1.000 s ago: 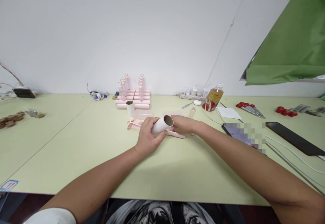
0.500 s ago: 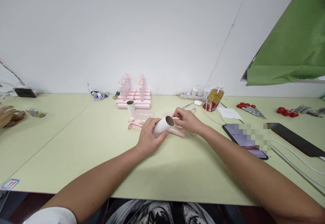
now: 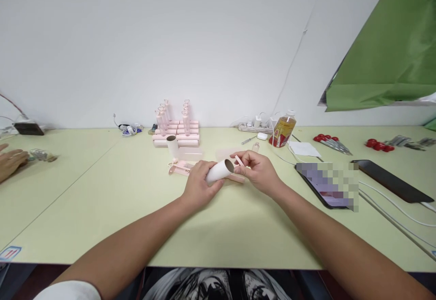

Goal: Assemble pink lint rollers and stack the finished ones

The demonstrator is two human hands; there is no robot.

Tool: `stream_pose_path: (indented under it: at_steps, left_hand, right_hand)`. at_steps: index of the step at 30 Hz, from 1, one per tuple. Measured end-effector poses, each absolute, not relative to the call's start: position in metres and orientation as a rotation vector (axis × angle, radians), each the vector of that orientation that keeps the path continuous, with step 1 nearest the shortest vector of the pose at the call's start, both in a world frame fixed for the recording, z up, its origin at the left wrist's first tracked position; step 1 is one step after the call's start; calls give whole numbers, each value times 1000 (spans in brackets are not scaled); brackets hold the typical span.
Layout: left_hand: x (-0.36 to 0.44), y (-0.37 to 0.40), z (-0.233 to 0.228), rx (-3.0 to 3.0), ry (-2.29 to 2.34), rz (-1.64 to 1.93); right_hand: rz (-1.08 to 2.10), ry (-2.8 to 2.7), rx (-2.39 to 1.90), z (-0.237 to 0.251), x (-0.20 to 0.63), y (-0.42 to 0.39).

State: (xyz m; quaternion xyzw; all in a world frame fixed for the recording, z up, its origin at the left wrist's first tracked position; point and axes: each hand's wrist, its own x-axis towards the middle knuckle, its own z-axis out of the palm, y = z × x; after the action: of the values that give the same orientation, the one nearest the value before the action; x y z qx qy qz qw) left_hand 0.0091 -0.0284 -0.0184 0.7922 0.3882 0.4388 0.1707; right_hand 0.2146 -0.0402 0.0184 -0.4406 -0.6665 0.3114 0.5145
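Note:
My left hand [image 3: 198,185] grips a white paper roll with a brown cardboard core [image 3: 220,170], its open end tilted up to the right. My right hand [image 3: 259,171] is right beside that end and pinches a small pink plastic piece [image 3: 239,160] between thumb and fingers. Under the hands, loose pink handle parts [image 3: 180,168] lie on the pale green table [image 3: 102,200]. Another white roll [image 3: 172,146] stands upright just behind them, in front of a stack of pink rollers [image 3: 177,130].
A drink bottle [image 3: 283,130], power strip [image 3: 254,128] and earbud case stand at the back right. A phone [image 3: 327,184], a dark tablet [image 3: 391,185] and white cables lie to the right, with red-handled tools [image 3: 329,142] beyond. Another person's hand [image 3: 10,163] rests at the far left.
My right hand lifted a pink piece off the table and brought it toward the roll's open end. The other person's hand came into view at the left.

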Motion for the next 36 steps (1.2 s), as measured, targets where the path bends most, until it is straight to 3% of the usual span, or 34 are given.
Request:
stream_pose_path:
  at_steps: [16,29,36]
  left_hand:
    - [11,-27,-23,2300,1123,1160]
    - [10,-29,-19,2254,1065,1210]
    - [12,-31,-22,2289,1054,1184]
  right_hand:
    - [451,-1904,-1141,6,209,-48]
    - [840,-1559,-896,-10,205,-48]
    - [834,-1498,-937,-6,199,-52]
